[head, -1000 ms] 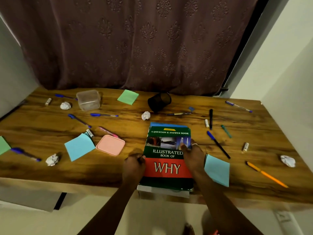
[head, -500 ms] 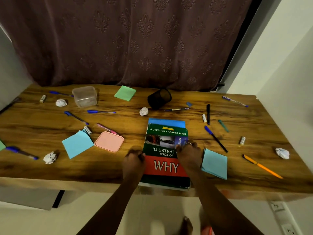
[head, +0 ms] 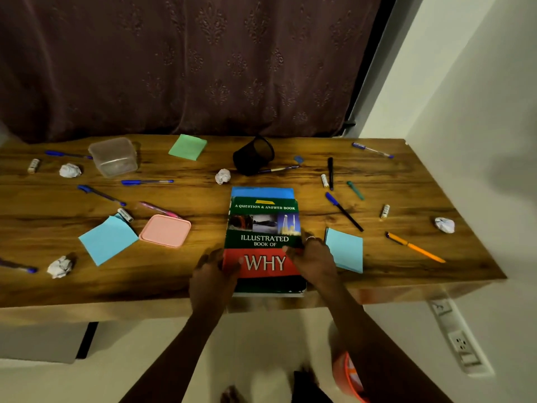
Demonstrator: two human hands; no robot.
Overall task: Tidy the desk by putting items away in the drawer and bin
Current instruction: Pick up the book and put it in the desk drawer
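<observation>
Tidying looks barely begun: nothing seems put away yet. The left hand (head: 215, 271) and right hand (head: 313, 260) clasp the sides of the book (head: 264, 225), which lies at the desk's (head: 406, 274) front edge. Around the book are four paper balls (head: 223, 176), three note pads (head: 345, 250) and about eleven pens (head: 146, 182).

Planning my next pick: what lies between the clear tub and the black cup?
In the head view, a green pad lies between the tub and the cup, touching neither.
</observation>
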